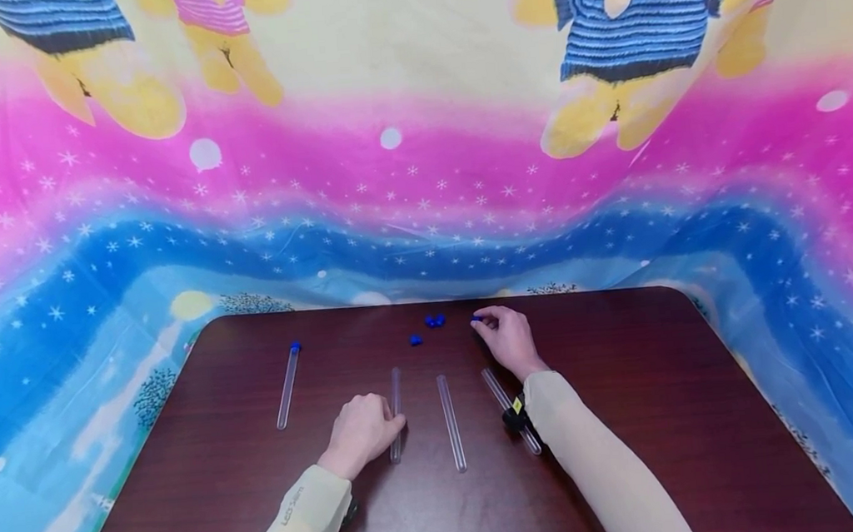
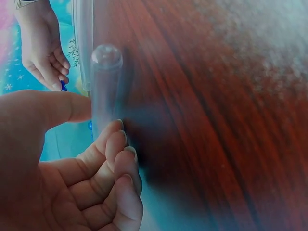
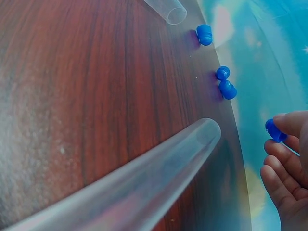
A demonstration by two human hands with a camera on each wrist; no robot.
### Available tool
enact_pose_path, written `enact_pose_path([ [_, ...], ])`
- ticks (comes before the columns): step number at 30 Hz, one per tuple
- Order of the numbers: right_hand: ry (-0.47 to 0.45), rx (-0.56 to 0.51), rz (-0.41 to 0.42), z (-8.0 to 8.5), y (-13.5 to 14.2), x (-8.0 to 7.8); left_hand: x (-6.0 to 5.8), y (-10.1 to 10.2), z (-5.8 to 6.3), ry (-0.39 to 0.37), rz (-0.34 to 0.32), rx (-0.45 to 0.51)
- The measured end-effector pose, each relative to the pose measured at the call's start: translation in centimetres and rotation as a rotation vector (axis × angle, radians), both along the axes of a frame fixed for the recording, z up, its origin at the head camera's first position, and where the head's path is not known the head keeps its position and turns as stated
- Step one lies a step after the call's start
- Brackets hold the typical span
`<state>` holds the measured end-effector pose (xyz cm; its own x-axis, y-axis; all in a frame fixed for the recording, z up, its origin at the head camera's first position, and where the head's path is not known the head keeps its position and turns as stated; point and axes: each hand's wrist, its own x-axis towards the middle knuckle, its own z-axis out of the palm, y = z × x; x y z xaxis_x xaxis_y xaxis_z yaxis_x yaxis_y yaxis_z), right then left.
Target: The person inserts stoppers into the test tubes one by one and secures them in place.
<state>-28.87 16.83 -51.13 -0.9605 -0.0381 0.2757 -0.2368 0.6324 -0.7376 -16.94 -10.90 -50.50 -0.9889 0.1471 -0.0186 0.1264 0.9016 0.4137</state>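
My left hand (image 1: pixel 362 430) pinches a clear test tube (image 1: pixel 396 394) between thumb and fingertips, low over the table. The tube's rounded closed end points toward the left wrist camera. At the far side of the table, my right hand (image 1: pixel 511 339) holds a small blue stopper (image 3: pixel 275 131) between thumb and index finger, its other fingers loosely bent. Two more uncapped tubes lie nearby: one clear tube (image 1: pixel 450 423) in the middle, and another tube (image 1: pixel 498 387) partly hidden under the right wrist. Loose blue stoppers (image 1: pixel 434 321) lie to the left of the right hand.
On the left of the dark wooden table (image 1: pixel 208 450) lies a test tube (image 1: pixel 288 389) with a blue stopper (image 1: pixel 295 346) on its far end. A patterned cloth (image 1: pixel 391 194) hangs behind the table and around its sides. A black wrist camera (image 1: pixel 514 416) sits below the right hand.
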Motion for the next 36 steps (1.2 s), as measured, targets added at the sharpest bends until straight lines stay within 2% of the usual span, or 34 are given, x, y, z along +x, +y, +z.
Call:
enact_pose_path([
  [8, -0.004, 0.001, -0.015, -0.1, 0.1, 0.0, -0.4, -0.1, -0.2, 0.025, 0.017, 0.043],
  [15, -0.023, -0.013, -0.016, -0.2, 0.1, 0.1, -0.5, -0.3, -0.1, -0.010, 0.042, 0.101],
  [23, -0.040, -0.044, -0.013, 0.0, 0.2, 0.2, -0.7, -0.7, 0.1, 0.067, 0.055, 0.095],
  [32, -0.015, -0.067, -0.021, 0.1, 0.3, 0.2, -0.9, -0.7, 0.0, 0.127, 0.038, 0.107],
  [36, -0.017, -0.072, -0.021, 0.3, 0.4, 0.3, -1.1, -0.7, 0.3, 0.164, 0.032, 0.143],
])
